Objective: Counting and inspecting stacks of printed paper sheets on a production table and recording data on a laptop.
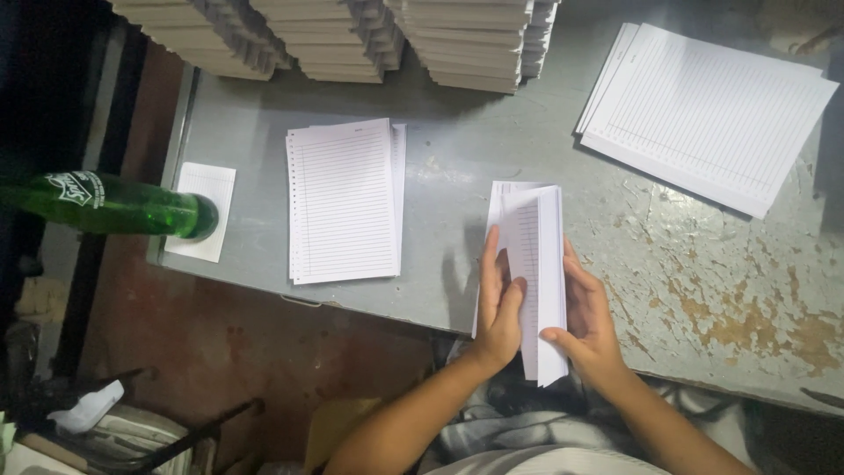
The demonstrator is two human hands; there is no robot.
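The left hand (pixel 498 317) and right hand (pixel 587 327) hold a bundle of lined sheets (pixel 532 264) upright at the near edge of the desk (pixel 457 176), right of the punched lined stack (pixel 345 200). Left fingers (pixel 489 264) lie extended, pressed together against the bundle's left face. Right fingers (pixel 563 336) curl around its right edge, pinching it.

A white label (pixel 75 189) is seen on the green bottle (pixel 114 207) lying at the table's left edge.
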